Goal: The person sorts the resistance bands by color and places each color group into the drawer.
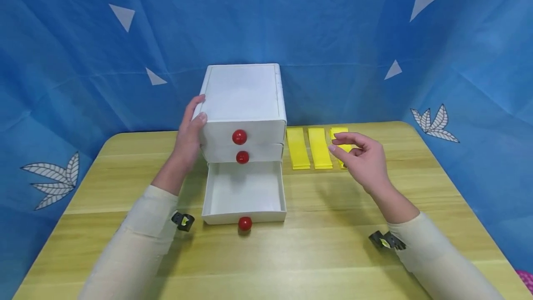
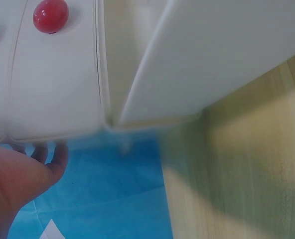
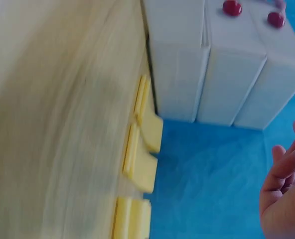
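A white drawer unit point(image 1: 243, 91) with red knobs stands on the table. Its bottom drawer point(image 1: 245, 217) is pulled out, with nothing inside; the two drawers above are closed. My left hand point(image 1: 190, 135) rests against the unit's left side, its thumb and fingertips near the top edge. In the left wrist view, the fingers point(image 2: 59, 158) touch that side wall. My right hand point(image 1: 366, 159) is raised with loosely bent fingers and holds nothing. It partly hides the rightmost of three yellow layered strips point(image 1: 319, 148), which lie side by side right of the unit.
The wooden table point(image 1: 333, 249) reaches back to a blue curtain point(image 1: 333, 36) with white triangles and leaf drawings. The open drawer and its red knob point(image 1: 245, 223) jut toward the front. A pink patterned thing point(image 1: 526, 279) shows at the lower right corner.
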Action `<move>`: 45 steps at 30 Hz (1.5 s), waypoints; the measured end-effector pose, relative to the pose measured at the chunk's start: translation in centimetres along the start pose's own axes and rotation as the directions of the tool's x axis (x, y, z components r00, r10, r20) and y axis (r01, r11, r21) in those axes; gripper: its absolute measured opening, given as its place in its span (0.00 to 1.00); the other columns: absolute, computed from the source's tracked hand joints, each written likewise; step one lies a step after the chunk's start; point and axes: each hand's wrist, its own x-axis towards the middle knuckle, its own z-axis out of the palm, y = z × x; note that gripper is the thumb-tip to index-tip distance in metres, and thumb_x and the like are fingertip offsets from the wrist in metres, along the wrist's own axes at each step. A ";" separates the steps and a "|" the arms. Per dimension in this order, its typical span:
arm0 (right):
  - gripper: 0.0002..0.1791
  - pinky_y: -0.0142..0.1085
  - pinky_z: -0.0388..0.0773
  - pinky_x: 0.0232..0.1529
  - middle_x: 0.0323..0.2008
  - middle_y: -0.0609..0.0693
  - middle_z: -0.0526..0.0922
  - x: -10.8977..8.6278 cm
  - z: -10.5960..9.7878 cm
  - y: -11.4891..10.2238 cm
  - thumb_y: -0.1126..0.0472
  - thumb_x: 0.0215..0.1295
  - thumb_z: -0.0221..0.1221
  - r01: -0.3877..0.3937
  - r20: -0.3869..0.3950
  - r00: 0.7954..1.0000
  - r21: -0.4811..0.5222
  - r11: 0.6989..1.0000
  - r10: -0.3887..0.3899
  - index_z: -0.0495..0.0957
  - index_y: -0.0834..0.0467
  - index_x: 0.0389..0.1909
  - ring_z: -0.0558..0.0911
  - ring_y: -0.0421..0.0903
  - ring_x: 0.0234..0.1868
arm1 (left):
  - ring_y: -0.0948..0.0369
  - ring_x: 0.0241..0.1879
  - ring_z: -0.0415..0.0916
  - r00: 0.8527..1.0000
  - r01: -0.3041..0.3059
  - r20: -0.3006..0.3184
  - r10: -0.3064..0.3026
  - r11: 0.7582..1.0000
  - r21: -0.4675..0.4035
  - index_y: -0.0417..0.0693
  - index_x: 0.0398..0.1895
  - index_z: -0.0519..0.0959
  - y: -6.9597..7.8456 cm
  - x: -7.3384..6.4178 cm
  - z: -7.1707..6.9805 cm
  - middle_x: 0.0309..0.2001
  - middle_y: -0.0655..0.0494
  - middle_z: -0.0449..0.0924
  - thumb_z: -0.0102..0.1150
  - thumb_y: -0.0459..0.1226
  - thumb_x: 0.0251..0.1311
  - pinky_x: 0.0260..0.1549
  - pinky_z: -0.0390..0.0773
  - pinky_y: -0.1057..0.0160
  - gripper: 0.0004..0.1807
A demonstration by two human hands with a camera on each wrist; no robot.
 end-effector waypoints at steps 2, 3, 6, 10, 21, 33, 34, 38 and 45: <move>0.17 0.33 0.71 0.17 0.42 0.52 0.86 0.8 -0.5 0.7 0.63 0.63 0.68 -0.003 -0.010 1.000 -0.001 1.000 0.003 0.83 0.63 0.52 0.70 0.44 0.13 | 0.49 0.68 0.55 1.000 0.008 -0.002 -0.008 1.000 0.000 0.76 0.77 0.51 0.0 0.1 0.1 0.75 0.57 0.48 0.36 0.56 0.73 0.58 0.66 0.36 0.30; 0.17 0.33 0.71 0.18 0.41 0.49 0.86 1.1 -0.7 1.1 0.62 0.63 0.68 -0.005 -0.014 1.000 -0.002 1.000 0.005 0.83 0.62 0.52 0.70 0.44 0.14 | 0.48 0.68 0.54 1.000 0.012 -0.002 -0.012 1.000 -0.002 0.77 0.77 0.51 0.0 0.1 0.1 0.75 0.57 0.48 0.35 0.56 0.73 0.58 0.66 0.36 0.29; 0.18 0.32 0.76 0.23 0.40 0.45 0.85 2.6 -1.5 3.2 0.58 0.64 0.68 -0.020 -0.026 0.999 0.006 1.000 0.020 0.84 0.58 0.53 0.73 0.45 0.16 | 0.48 0.68 0.55 1.000 0.010 -0.001 -0.010 1.000 -0.006 0.77 0.77 0.51 -0.1 0.1 0.2 0.75 0.56 0.49 0.35 0.55 0.73 0.57 0.67 0.36 0.29; 0.18 0.33 0.79 0.27 0.40 0.43 0.85 4.0 -2.0 4.2 0.54 0.64 0.69 -0.055 -0.045 0.998 -0.011 0.998 0.054 0.84 0.57 0.52 0.78 0.46 0.22 | 0.48 0.66 0.56 1.000 0.003 0.003 -0.002 1.000 -0.011 0.77 0.76 0.51 -0.2 0.1 0.2 0.74 0.55 0.50 0.35 0.55 0.73 0.56 0.68 0.36 0.29; 0.27 0.38 0.82 0.41 0.53 0.50 0.80 7.8 -3.5 7.5 0.44 0.64 0.66 -0.223 -0.026 0.975 -0.155 0.962 0.222 0.81 0.56 0.58 0.81 0.46 0.46 | 0.48 0.66 0.57 1.000 -0.009 0.009 0.009 1.000 -0.014 0.76 0.77 0.51 -0.3 0.2 0.4 0.74 0.54 0.51 0.35 0.56 0.73 0.56 0.67 0.36 0.30; 0.26 0.50 0.75 0.56 0.61 0.57 0.74 10.2 -3.3 10.6 0.56 0.69 0.64 -0.354 0.026 0.932 -0.126 0.927 0.360 0.75 0.61 0.64 0.72 0.55 0.60 | 0.48 0.66 0.57 1.000 0.013 0.002 -0.013 1.000 0.012 0.78 0.76 0.50 -0.4 0.1 0.3 0.74 0.55 0.51 0.36 0.58 0.72 0.56 0.68 0.36 0.30; 0.26 0.50 0.74 0.57 0.61 0.57 0.74 10.4 -3.3 10.9 0.57 0.69 0.64 -0.356 0.032 0.931 -0.130 0.925 0.363 0.75 0.61 0.64 0.71 0.56 0.62 | 0.48 0.66 0.58 1.000 0.010 0.001 -0.010 1.000 0.011 0.78 0.76 0.50 -0.4 0.1 0.3 0.74 0.55 0.51 0.36 0.58 0.72 0.56 0.68 0.36 0.30; 0.26 0.50 0.74 0.57 0.62 0.58 0.74 11.1 -3.1 12.0 0.56 0.69 0.64 -0.362 0.062 0.925 -0.162 0.918 0.376 0.74 0.61 0.65 0.70 0.57 0.63 | 0.49 0.67 0.56 1.000 0.002 -0.001 -0.002 1.000 0.005 0.77 0.76 0.50 -0.3 0.1 0.2 0.75 0.56 0.50 0.36 0.58 0.72 0.56 0.67 0.35 0.30; 0.22 0.55 0.68 0.61 0.64 0.59 0.73 12.1 -2.1 13.2 0.59 0.70 0.62 -0.318 0.091 0.927 -0.323 0.891 0.364 0.77 0.59 0.63 0.65 0.61 0.68 | 0.49 0.69 0.54 1.000 -0.002 -0.011 0.002 1.000 -0.001 0.76 0.77 0.50 -0.1 -0.1 0.1 0.75 0.57 0.48 0.36 0.55 0.73 0.58 0.65 0.35 0.30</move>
